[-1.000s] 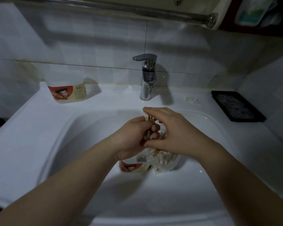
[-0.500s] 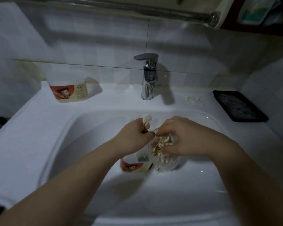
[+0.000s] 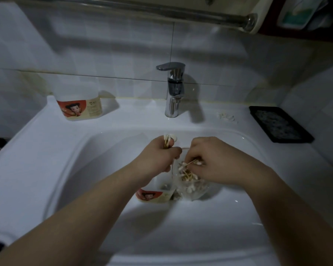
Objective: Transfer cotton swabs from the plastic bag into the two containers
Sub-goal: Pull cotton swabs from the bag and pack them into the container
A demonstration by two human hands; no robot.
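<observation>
Lowered from the left hand (image 3: 158, 156), the right hand (image 3: 217, 160) now pinches a few cotton swabs (image 3: 190, 163) in the plastic bag (image 3: 194, 189), while the left grips a bundle (image 3: 168, 139) upright. Bag and one container (image 3: 154, 195) sit in the white sink (image 3: 104, 150); behind, the second container (image 3: 79, 108), faucet (image 3: 172, 89) and black tray (image 3: 279, 123) stand on the ledge (image 3: 133, 116) below a tiled wall (image 3: 104, 54).

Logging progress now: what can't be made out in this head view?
Head view only:
- Fill of the basin container: left hand and wrist overlap its opening.
- Count of cotton swabs in the plastic bag: right hand covers them; dim, tiny.
- Contents of the ledge container: whitish wall hides them.
</observation>
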